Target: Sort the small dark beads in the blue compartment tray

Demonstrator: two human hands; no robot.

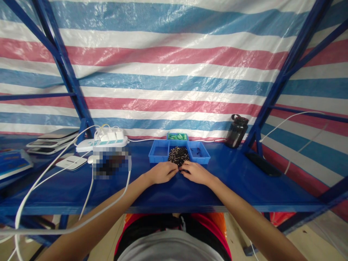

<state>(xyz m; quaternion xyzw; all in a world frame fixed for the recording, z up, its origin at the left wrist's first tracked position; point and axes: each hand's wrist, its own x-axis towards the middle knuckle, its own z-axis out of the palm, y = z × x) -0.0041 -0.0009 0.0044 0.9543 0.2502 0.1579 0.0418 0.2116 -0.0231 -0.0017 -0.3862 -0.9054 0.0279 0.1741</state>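
Note:
A heap of small black and brassy parts [178, 155], too small to name, fills the middle blue bin at the centre of the table. Right at its near side, my left hand [164, 172] has its fingers drawn together in a pinch. Close beside it, almost fingertip to fingertip, my right hand [197, 172] is curled with a ring on one finger. What the fingertips hold is hidden or too small to make out. A blue bin [158, 158] stands on the left. In the right blue bin [199, 159] lie a few small dark pieces.
Behind the heap, a small blue bin holds green pieces [177, 136]. A dark bottle [236, 131] and a black flat object [262, 164] are on the right. Leftward are a power strip [102, 141], white cables [24, 199], scales [51, 141] and a blurred-out patch. Blue frame posts flank the table.

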